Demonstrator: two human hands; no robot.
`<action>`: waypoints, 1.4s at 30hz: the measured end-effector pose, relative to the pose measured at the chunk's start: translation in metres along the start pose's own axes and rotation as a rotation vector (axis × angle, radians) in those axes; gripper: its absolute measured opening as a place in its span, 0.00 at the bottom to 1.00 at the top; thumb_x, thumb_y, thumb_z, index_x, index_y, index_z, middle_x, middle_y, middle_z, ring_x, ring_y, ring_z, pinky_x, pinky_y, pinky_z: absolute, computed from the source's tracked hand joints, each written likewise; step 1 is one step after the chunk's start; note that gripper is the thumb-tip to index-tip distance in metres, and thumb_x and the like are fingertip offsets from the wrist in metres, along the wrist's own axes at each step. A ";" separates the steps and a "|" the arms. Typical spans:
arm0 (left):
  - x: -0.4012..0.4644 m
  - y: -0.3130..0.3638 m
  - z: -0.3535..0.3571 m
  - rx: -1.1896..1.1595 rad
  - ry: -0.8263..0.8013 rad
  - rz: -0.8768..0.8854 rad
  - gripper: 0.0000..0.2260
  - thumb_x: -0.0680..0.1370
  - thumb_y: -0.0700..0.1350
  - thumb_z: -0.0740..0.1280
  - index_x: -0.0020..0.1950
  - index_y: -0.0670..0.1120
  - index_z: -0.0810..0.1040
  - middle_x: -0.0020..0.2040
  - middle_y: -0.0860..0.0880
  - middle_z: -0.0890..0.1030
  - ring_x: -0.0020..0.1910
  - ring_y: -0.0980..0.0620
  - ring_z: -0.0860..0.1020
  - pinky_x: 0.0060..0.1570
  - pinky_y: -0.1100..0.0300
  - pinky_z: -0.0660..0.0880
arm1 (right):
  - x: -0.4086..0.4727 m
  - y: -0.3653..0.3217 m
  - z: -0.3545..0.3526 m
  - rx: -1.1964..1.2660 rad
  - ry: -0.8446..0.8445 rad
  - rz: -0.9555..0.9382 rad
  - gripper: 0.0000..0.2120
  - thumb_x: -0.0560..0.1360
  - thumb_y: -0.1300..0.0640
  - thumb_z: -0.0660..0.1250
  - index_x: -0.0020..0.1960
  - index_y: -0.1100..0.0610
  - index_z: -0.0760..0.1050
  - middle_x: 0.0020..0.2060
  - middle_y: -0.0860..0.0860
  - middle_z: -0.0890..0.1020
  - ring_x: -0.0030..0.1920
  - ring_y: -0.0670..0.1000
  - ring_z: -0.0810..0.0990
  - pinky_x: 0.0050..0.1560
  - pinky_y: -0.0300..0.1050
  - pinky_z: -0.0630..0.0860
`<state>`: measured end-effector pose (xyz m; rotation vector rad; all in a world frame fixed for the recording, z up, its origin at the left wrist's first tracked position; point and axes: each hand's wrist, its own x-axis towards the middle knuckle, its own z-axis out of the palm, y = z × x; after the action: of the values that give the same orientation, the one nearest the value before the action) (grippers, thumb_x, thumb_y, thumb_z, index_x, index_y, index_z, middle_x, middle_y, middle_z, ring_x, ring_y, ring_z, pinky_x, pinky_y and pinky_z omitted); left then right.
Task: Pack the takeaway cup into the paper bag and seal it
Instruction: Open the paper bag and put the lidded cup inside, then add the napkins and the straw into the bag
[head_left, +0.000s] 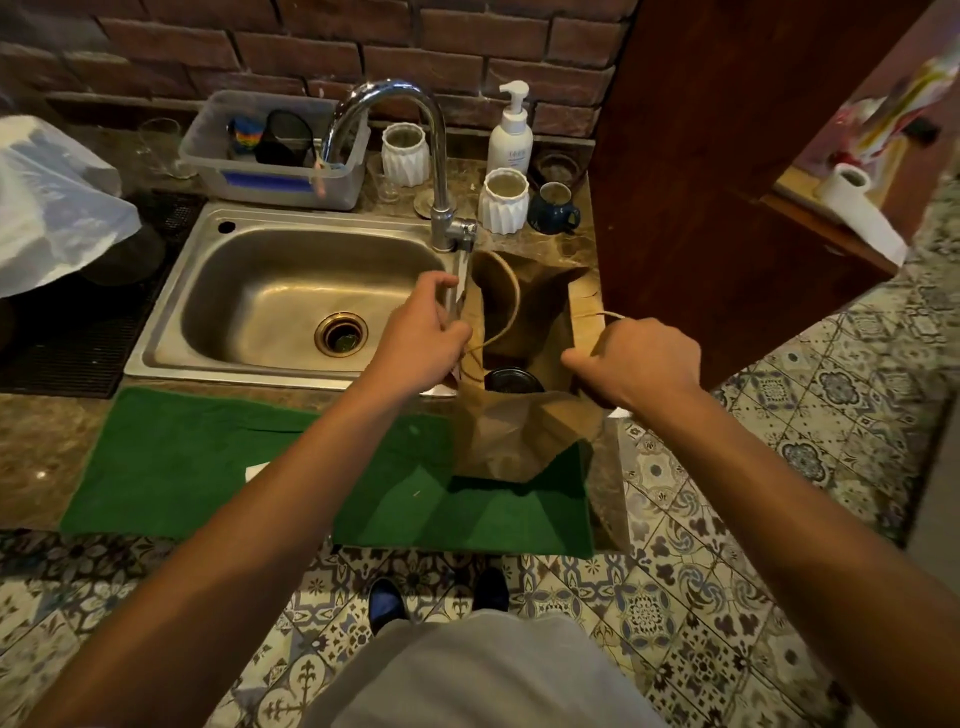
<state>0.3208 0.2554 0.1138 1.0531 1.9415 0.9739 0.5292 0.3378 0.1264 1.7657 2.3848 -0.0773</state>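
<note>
Nearest me, a flat green felt mat (208, 457) covers the front of the mottled stone table (31, 441). On its right end stands the creased brown paper bag (514, 436), mouth open. My two hands hold the mouth apart: my left hand (421, 338) pinches the bag's left rim, grip closed on the paper; my right hand (639, 358) is fisted on the right rim, where one thin cord handle (610, 315) shows. A second cord loop (506, 306) arcs across the opening. Inside, only the round dark lid of the takeaway cup (513, 379) is visible; its body is hidden. Beyond lie one brushed steel sink (249, 291), one curved chrome tap (415, 135) and two ribbed white ceramic cups (503, 200).
</note>
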 end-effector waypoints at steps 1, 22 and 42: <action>0.003 0.003 0.003 0.029 -0.009 -0.002 0.24 0.81 0.40 0.67 0.75 0.50 0.67 0.38 0.51 0.78 0.37 0.53 0.80 0.35 0.57 0.76 | 0.002 0.000 0.002 0.006 -0.006 0.010 0.29 0.74 0.27 0.59 0.38 0.54 0.76 0.31 0.50 0.75 0.30 0.50 0.71 0.31 0.42 0.67; 0.005 -0.003 0.007 -0.010 0.011 -0.044 0.23 0.81 0.53 0.67 0.74 0.49 0.67 0.50 0.54 0.79 0.48 0.52 0.82 0.42 0.54 0.80 | -0.012 -0.022 -0.009 0.208 0.174 -0.178 0.18 0.77 0.37 0.66 0.51 0.52 0.71 0.40 0.47 0.74 0.41 0.54 0.76 0.37 0.46 0.70; -0.054 -0.132 -0.107 -0.040 0.291 0.018 0.21 0.80 0.49 0.71 0.72 0.58 0.74 0.67 0.49 0.76 0.59 0.52 0.78 0.56 0.55 0.76 | -0.061 -0.135 -0.039 0.479 0.237 -0.436 0.15 0.78 0.47 0.66 0.62 0.52 0.72 0.56 0.49 0.76 0.46 0.50 0.79 0.43 0.54 0.80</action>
<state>0.2071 0.1274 0.0625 0.9498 2.1372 1.2271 0.4138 0.2458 0.1672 1.4349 3.0915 -0.5661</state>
